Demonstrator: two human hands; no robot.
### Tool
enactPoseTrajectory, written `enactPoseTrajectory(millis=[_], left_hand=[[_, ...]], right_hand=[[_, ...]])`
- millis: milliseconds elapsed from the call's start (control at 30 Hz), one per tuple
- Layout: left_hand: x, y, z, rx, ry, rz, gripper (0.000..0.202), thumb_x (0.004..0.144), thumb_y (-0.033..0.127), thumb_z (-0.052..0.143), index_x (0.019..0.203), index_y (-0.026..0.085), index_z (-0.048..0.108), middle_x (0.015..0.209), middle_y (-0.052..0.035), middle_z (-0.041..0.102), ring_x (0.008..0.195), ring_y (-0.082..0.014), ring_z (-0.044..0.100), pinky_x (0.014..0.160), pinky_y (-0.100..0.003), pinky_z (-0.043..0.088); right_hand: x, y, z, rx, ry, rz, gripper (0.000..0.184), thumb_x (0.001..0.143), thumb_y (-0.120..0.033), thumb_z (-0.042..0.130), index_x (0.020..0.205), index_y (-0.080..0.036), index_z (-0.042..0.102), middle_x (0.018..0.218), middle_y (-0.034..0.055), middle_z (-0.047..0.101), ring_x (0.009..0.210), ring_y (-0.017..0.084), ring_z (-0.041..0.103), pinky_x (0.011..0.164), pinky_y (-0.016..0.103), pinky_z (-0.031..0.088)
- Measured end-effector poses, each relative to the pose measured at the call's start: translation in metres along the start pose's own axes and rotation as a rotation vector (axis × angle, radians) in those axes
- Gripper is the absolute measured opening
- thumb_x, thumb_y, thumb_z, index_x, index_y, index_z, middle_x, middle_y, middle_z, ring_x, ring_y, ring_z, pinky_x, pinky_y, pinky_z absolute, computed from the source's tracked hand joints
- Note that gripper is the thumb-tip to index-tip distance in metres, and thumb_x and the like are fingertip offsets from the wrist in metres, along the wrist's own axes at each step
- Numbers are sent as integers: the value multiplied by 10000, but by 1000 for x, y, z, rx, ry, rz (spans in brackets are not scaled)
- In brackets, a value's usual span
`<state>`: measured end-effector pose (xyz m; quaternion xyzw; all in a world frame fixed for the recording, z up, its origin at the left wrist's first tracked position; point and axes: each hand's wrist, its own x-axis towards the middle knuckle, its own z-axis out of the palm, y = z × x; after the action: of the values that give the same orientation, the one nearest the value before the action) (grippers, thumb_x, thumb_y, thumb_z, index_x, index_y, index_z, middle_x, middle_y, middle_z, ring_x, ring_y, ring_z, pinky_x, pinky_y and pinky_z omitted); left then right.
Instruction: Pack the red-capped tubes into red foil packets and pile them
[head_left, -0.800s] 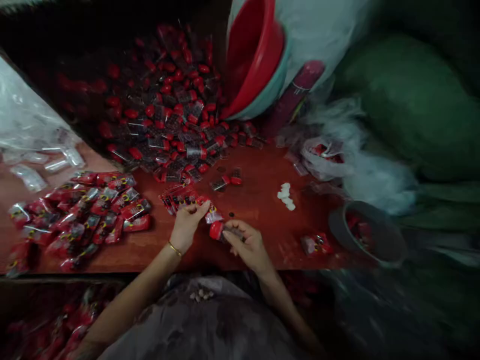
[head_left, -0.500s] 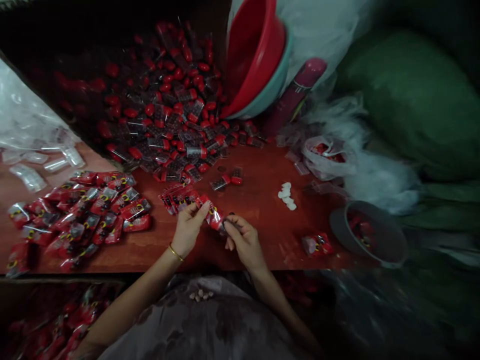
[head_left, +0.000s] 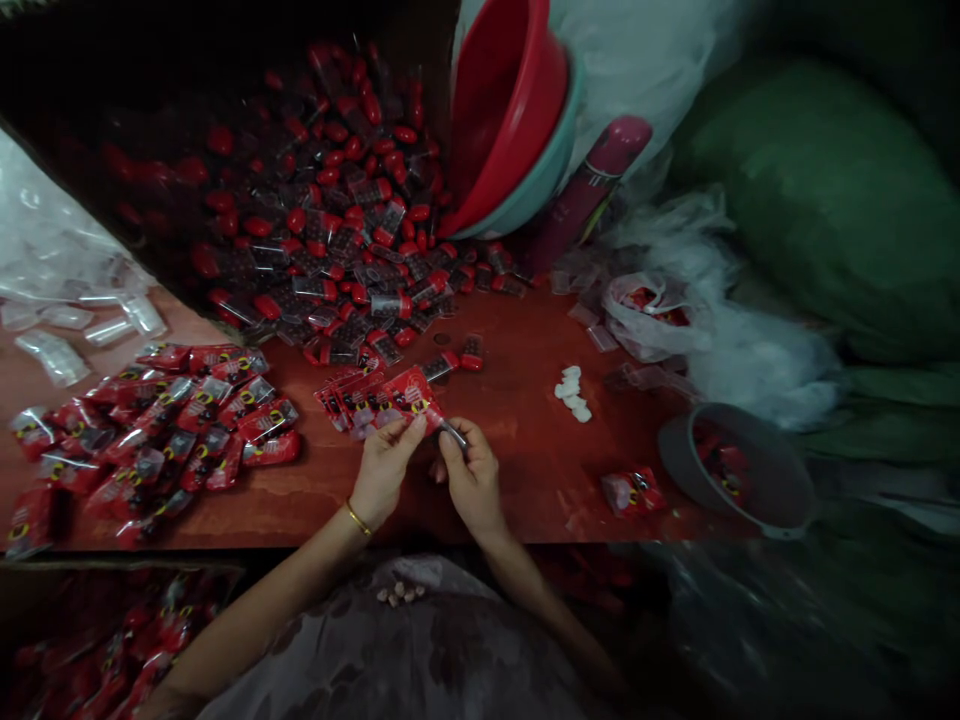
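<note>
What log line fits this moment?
left hand: pinching red packet | right hand: pinching same packet | beside: packet stack | behind: heap of red-capped vials

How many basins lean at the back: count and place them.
2. The red basin leans at the back, right of the pile; the teal basin nests under it. More may hide between.

Wrist: thin gold bangle (head_left: 358, 519), right behind the left hand (head_left: 386, 470)
Arms: bare
Clothes: greyish, blotchy-print garment (head_left: 420, 650), just below the bangle
</note>
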<state>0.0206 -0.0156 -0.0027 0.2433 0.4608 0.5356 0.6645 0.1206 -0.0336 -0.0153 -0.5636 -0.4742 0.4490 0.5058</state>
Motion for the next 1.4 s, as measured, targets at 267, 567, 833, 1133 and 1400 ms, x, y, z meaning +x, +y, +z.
enactPoseTrajectory(millis=[267,567,833,1133,1400], left_hand=[[0,-2,1,16,-2,4,329,622,444,738,686,127,681,527,20,573,475,-68,472,472,-192,390],[4,10,-4,-26,-59,-18,361,647,422,722,836,116,689,608,-12,627,463,-93,515,368,-196,403],[-1,7,-10,-96,-187,-150,356,626,466,727,722,126,688,565,-6,599,473,-102,528,417,-223,429],[-5,30,-39,-191,-150,-357,304,691,477,660,772,185,685,722,-58,702,772,-204,665,786,-334,497],[21,104,-112,-365,422,62,221,884,312,465,806,194,635,704,-3,710,758,-120,676,793,-260,505]], right_hand=[[1,5,5,-80,-5,-48,193,860,-373,489,946,-204,527,663,-27,553,516,101,509,494,219,419],[-3,2,2,97,-201,22,221,852,-417,503,919,-208,483,568,-66,536,408,74,482,446,201,403],[9,8,7,107,-167,43,264,742,-438,617,748,-213,480,530,-71,543,354,70,449,350,182,361],[35,2,37,-499,-117,-428,298,720,-490,655,677,-215,548,614,-17,600,540,111,518,581,233,433],[102,11,12,-1061,-88,-463,503,865,-453,459,1240,-121,509,1326,184,485,1217,358,401,981,538,314]])
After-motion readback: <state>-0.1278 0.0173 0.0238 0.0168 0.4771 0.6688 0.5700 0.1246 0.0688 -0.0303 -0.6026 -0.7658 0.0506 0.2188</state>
